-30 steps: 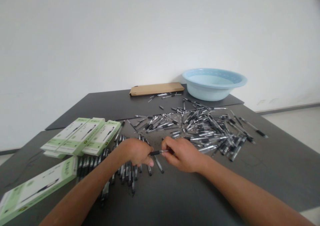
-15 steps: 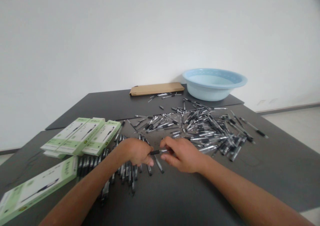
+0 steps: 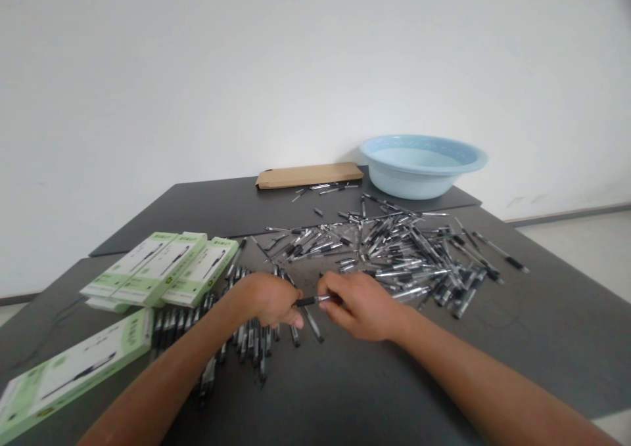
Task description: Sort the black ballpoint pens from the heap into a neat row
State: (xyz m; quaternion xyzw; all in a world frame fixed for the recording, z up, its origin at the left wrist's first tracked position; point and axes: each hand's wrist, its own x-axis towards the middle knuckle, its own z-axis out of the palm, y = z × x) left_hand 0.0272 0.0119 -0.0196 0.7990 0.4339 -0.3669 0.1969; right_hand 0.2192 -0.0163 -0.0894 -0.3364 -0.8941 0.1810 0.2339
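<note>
Between my two hands, a pen (image 3: 309, 300) with a black grip lies level just above the table. My left hand (image 3: 276, 300) is closed on the black end, its thumb and forefinger pinching it. The fingers of my right hand (image 3: 357, 305) pinch the clear end; that tip is hidden behind them. Beneath and around my left hand, black-capped pens (image 3: 254, 344) lie side by side in a loose row. Past my right hand spreads a heap of clear pen parts (image 3: 414, 249), with barrels, caps and grips mixed together.
Green-and-white pen boxes (image 3: 160, 268) are stacked at the left, and another box (image 3: 79, 370) lies nearer. A light blue basin (image 3: 419, 180) stands at the back right. Beside it, a flat brown cardboard piece (image 3: 309, 175) lies along the dark table's (image 3: 217, 203) far edge.
My right hand's fingers have closed more tightly around the clear end of the pen. My left hand has stayed in place; the boxes and piles look unchanged.
</note>
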